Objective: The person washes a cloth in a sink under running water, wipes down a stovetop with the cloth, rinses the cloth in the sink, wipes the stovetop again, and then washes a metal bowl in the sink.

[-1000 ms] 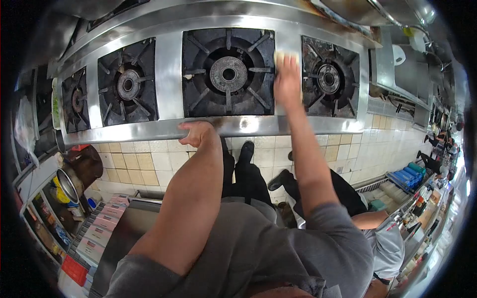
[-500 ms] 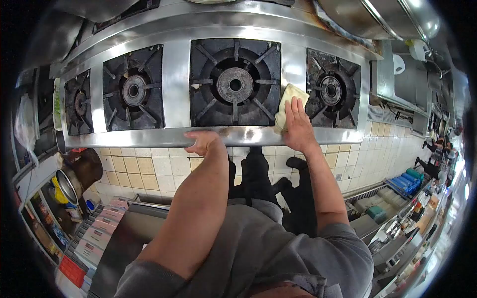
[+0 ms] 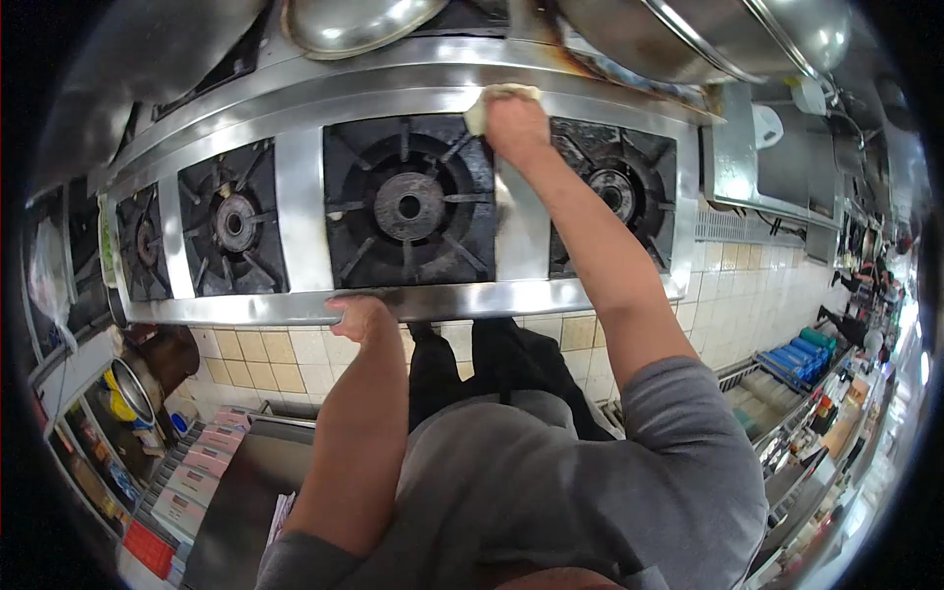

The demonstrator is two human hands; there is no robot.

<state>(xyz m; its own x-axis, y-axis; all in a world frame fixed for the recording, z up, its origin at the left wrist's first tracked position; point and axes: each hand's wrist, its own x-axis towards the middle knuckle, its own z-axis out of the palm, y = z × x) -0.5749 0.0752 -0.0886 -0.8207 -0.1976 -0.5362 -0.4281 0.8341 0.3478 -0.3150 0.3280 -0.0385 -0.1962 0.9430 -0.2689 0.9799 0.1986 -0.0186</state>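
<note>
My right hand (image 3: 517,126) is closed on a pale yellow cloth (image 3: 476,118), pressed to the steel at the back of the stove, between the middle burner (image 3: 408,204) and the right burner (image 3: 612,195). Some of the cloth shows beyond my knuckles and to their left. Down at the stove's front edge (image 3: 236,310), my left hand (image 3: 362,319) is hooked on the rim with the thumb apart from the curled fingers, some of which are hidden. Black cast grates with radiating bars surround the burners.
Large metal pans (image 3: 359,22) sit behind the stove and overhang its back. Two more burners lie to the left, including a near one (image 3: 235,223). A steel counter (image 3: 777,167) stands at right. Stacked boxes (image 3: 202,472) are behind me at left; tiled floor (image 3: 261,361) runs below.
My right hand has slid the cloth from the front of the steel strip to its back, and the fingers have bunched around it. The view has shifted; my left hand stays at the front edge.
</note>
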